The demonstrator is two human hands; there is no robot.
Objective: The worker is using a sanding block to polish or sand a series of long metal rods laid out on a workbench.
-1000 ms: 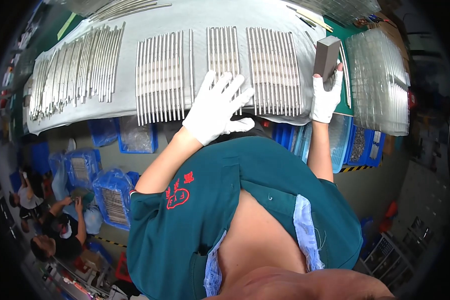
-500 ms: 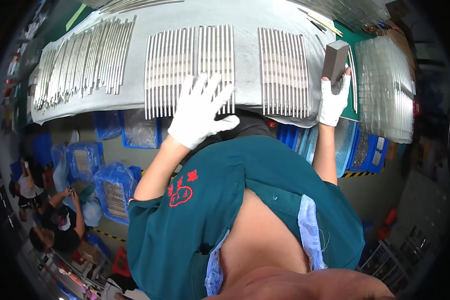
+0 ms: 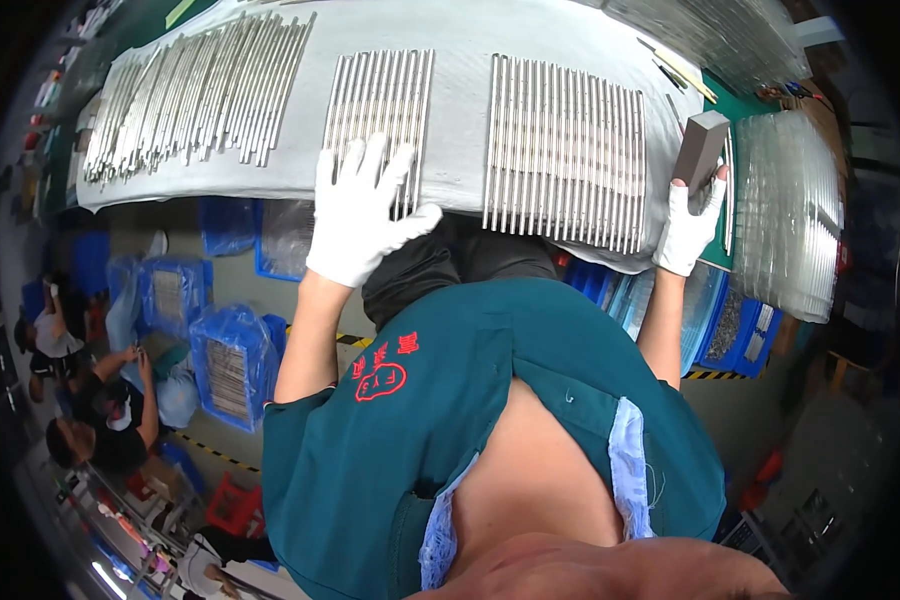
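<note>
My left hand (image 3: 360,215), in a white glove, lies with fingers spread over the near part of a row of thin metal rods (image 3: 380,95). To its right is a wider row of metal rods (image 3: 565,150), side by side on the pale cloth (image 3: 460,110). My right hand (image 3: 690,228), gloved with bare thumb and fingertip showing, grips the lower end of a grey-brown rectangular block (image 3: 700,148). The block stands tilted at the cloth's right edge, beside the rod row.
A looser spread of metal rods (image 3: 200,95) covers the table's left. Stacked clear plastic trays (image 3: 785,215) stand at the right, and a few thin sticks (image 3: 682,75) lie at the back right. Blue crates (image 3: 232,370) sit on the floor; people (image 3: 110,415) are at far left.
The middle group of rods has shifted right and now adjoins the right-hand row. My left hand has moved left, over the remaining left row. My right hand still holds the block.
</note>
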